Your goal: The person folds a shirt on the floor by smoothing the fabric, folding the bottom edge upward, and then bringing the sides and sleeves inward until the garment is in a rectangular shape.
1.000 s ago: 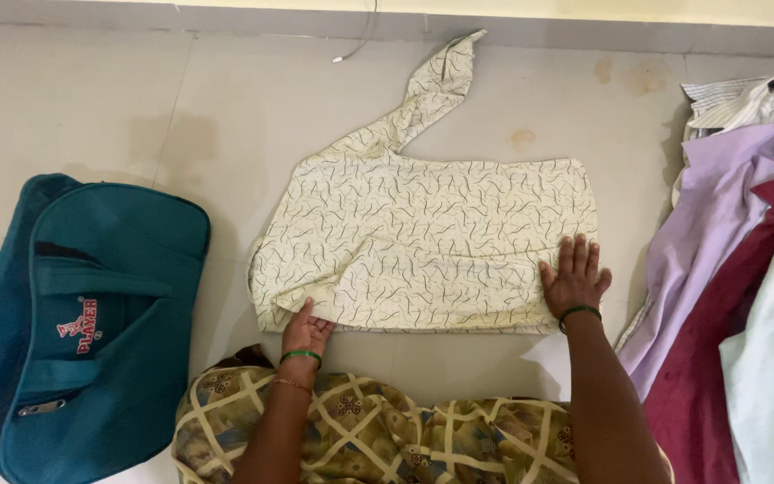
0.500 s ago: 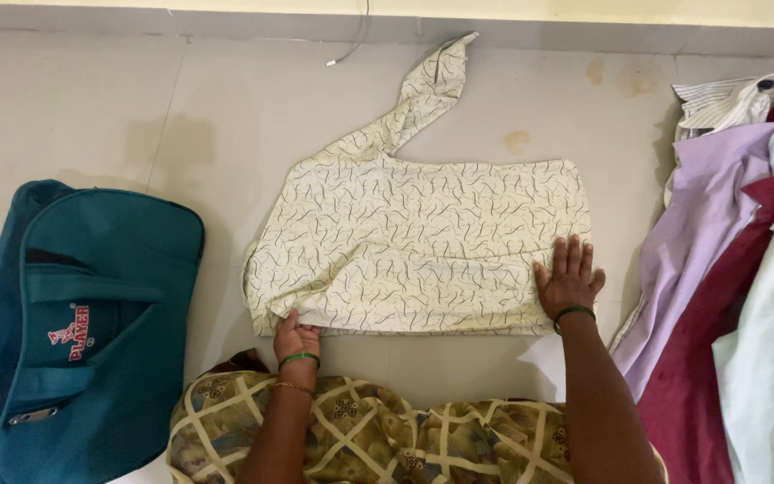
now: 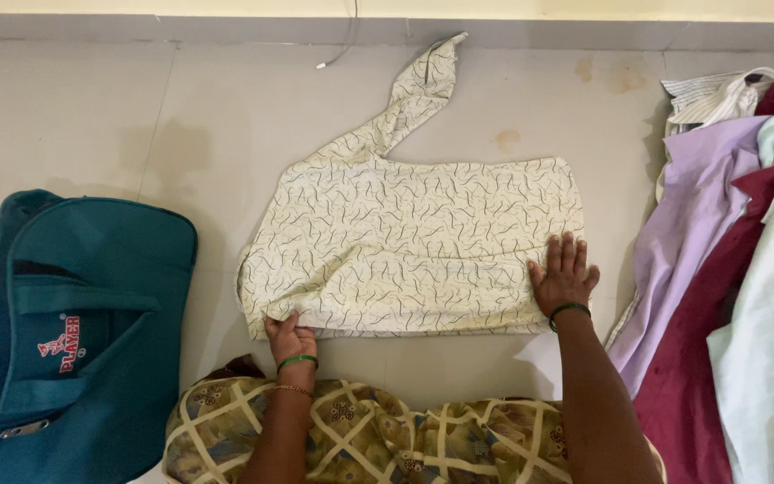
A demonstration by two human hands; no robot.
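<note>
While the right hand (image 3: 564,276) lies open, palm flat on the near right corner of the cream patterned shirt (image 3: 414,237) spread on the tiled floor (image 3: 91,108), the left hand (image 3: 290,339) pinches its near left hem. Best keep the palm pressing, pull the hem taut (avoids creases). Thin, limp cotton, one sleeve trailing far. Teal duffel bag (image 3: 73,332) left, clothes pile (image 3: 727,269) right.

Shirt (image 3: 414,242) spread on floor (image 3: 91,108), bag (image 3: 73,332) left, clothes pile (image 3: 727,269) right, perhaps overlapping.
</note>
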